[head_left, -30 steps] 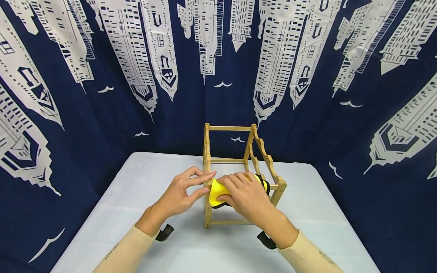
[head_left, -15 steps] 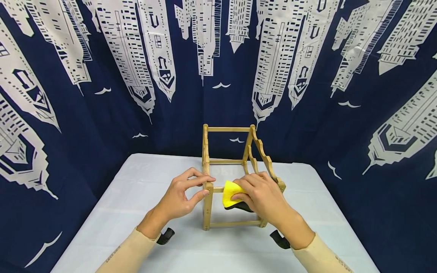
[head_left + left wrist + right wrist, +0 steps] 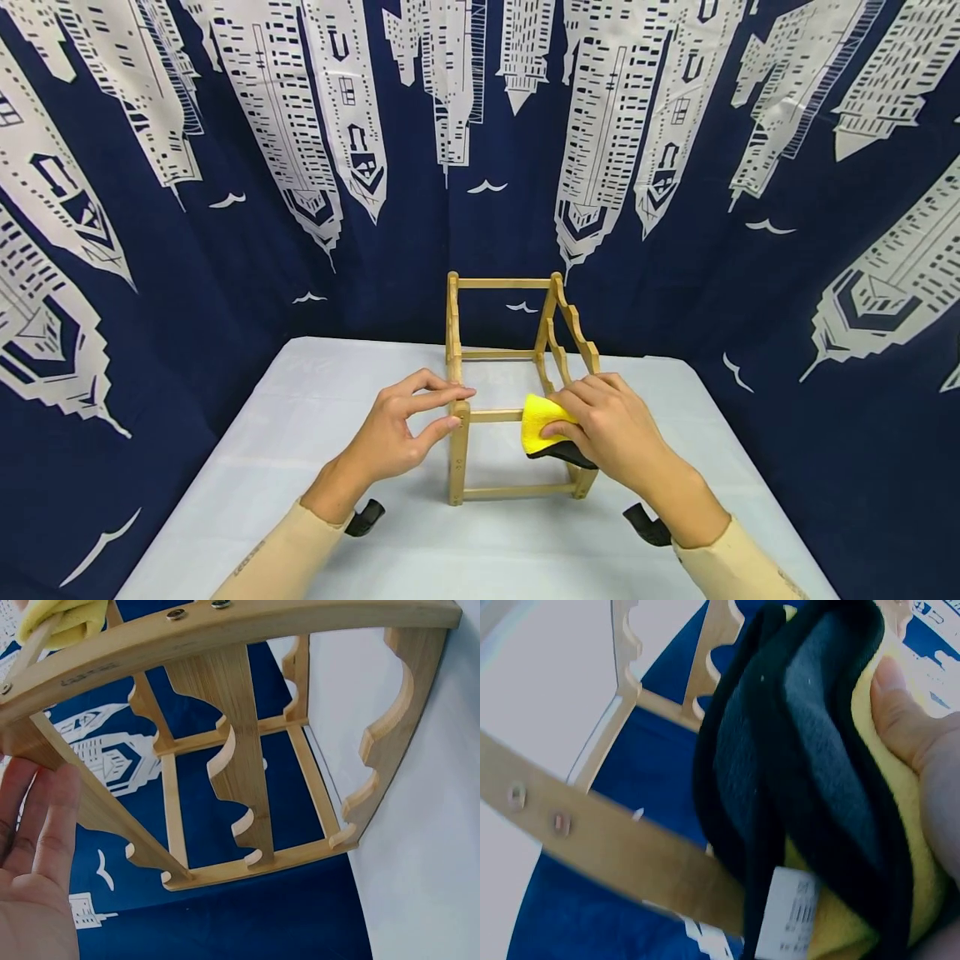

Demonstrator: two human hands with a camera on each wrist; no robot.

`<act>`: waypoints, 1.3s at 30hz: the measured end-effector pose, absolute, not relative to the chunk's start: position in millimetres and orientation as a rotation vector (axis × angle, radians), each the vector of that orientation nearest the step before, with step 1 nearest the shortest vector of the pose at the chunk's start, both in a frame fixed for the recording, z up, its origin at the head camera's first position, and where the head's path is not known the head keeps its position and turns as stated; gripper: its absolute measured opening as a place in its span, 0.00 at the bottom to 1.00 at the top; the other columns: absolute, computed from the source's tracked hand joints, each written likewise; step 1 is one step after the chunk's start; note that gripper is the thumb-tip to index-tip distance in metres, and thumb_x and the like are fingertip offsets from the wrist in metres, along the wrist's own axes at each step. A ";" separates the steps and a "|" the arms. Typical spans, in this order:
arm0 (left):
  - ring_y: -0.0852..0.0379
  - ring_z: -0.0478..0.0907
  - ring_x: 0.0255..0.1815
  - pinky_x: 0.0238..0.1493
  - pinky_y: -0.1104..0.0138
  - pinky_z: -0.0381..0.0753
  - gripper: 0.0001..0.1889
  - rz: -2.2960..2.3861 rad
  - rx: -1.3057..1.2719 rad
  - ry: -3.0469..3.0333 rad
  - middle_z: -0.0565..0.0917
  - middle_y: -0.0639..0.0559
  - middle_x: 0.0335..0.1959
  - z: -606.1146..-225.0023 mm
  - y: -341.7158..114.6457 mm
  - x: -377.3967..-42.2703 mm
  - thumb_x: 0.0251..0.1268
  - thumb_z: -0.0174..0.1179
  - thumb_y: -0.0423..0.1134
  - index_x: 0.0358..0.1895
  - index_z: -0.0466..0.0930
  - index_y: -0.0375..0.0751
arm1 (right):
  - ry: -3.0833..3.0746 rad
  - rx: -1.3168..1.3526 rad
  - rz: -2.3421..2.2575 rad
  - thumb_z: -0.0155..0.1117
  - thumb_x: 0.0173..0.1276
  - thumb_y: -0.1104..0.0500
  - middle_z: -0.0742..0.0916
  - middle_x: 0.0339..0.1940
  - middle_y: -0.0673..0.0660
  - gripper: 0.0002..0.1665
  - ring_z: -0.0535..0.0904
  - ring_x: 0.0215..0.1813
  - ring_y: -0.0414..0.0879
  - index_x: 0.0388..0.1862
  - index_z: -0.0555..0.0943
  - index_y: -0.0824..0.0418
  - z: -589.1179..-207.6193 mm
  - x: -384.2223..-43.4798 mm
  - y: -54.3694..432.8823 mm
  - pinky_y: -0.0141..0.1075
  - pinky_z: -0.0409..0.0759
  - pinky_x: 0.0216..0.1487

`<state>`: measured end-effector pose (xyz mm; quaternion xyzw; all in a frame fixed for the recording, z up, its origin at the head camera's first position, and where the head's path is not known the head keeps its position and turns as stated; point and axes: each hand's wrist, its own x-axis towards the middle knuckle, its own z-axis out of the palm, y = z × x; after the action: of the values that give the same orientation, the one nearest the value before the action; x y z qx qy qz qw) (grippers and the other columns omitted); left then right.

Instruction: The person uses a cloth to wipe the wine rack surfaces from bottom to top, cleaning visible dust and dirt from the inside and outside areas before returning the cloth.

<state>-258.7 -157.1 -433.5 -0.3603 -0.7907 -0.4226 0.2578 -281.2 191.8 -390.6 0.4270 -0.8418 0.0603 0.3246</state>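
Note:
A light wooden rack (image 3: 458, 462) with scalloped side bars stands on the table. My left hand (image 3: 397, 427) holds its near left top corner, thumb on one side and fingers on the other. In the left wrist view, the left fingers (image 3: 56, 832) extend fairly straight against the wood. My right hand (image 3: 618, 429) grips a bunched yellow cloth (image 3: 538, 425) over the right part of the front top rail (image 3: 495, 416). From the right wrist, the cloth shows a grey side (image 3: 821, 742), black edging and a white tag (image 3: 786, 915). The rack's near right top corner is hidden by that hand.
A white-covered table (image 3: 337, 375) lies under the rack. Behind and beside it hangs a dark blue curtain (image 3: 420, 242) printed with white buildings and birds. Black wrist mounts (image 3: 365, 518) sit below each wrist.
My right hand has slid the cloth rightward along the front top rail, from near the left corner to the right end. The left hand has stayed at its corner.

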 end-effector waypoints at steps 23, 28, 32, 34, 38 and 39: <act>0.55 0.90 0.64 0.65 0.58 0.94 0.23 -1.124 -0.927 -2.250 0.90 0.58 0.61 -425.8 -149.5 -250.7 0.81 0.75 0.33 0.74 0.92 0.52 | -2.049 1.213 0.405 0.90 0.62 0.46 0.98 0.46 0.46 0.24 0.92 0.48 0.44 0.54 0.96 0.54 -398.4 -279.1 136.2 0.39 0.91 0.48; 0.57 0.90 0.67 0.69 0.58 0.93 0.23 -1.096 -0.901 -2.285 0.90 0.60 0.62 -423.8 -147.8 -246.5 0.80 0.76 0.34 0.73 0.92 0.55 | -1.907 1.180 0.599 0.82 0.71 0.47 0.98 0.46 0.51 0.19 0.92 0.45 0.48 0.53 0.96 0.57 -393.0 -280.0 152.6 0.39 0.92 0.48; 0.57 0.89 0.67 0.68 0.56 0.93 0.24 -1.038 -0.898 -2.284 0.90 0.60 0.63 -420.2 -146.6 -242.9 0.78 0.76 0.33 0.73 0.92 0.56 | -1.812 1.085 0.731 0.72 0.80 0.42 0.97 0.46 0.57 0.25 0.93 0.45 0.53 0.53 0.95 0.62 -379.1 -278.4 172.3 0.26 0.90 0.61; 0.56 0.88 0.68 0.68 0.55 0.93 0.25 -0.968 -0.903 -2.282 0.90 0.59 0.65 -418.3 -145.4 -241.0 0.77 0.78 0.35 0.73 0.92 0.56 | -1.784 1.026 0.755 0.71 0.80 0.40 0.97 0.45 0.59 0.28 0.92 0.46 0.56 0.52 0.95 0.65 -371.8 -277.8 184.0 0.20 0.85 0.68; 0.54 0.87 0.70 0.70 0.55 0.94 0.22 -0.765 -0.913 -2.266 0.90 0.57 0.66 -415.5 -142.1 -240.1 0.75 0.82 0.39 0.69 0.93 0.55 | -1.758 0.913 0.772 0.72 0.80 0.40 0.96 0.44 0.64 0.31 0.92 0.48 0.57 0.51 0.94 0.70 -361.8 -278.4 209.6 0.17 0.80 0.74; 0.54 0.87 0.69 0.69 0.55 0.94 0.20 -0.721 -0.914 -2.260 0.90 0.57 0.65 -414.7 -141.4 -240.3 0.75 0.82 0.39 0.66 0.93 0.53 | -1.751 0.886 0.775 0.72 0.79 0.40 0.96 0.44 0.65 0.32 0.92 0.49 0.54 0.51 0.94 0.70 -360.8 -279.1 215.9 0.16 0.80 0.73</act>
<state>-240.3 -141.4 -414.7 -0.3434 -0.8493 -0.2709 0.2955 -279.1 215.9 -360.8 0.3653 -0.7220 0.3197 0.4930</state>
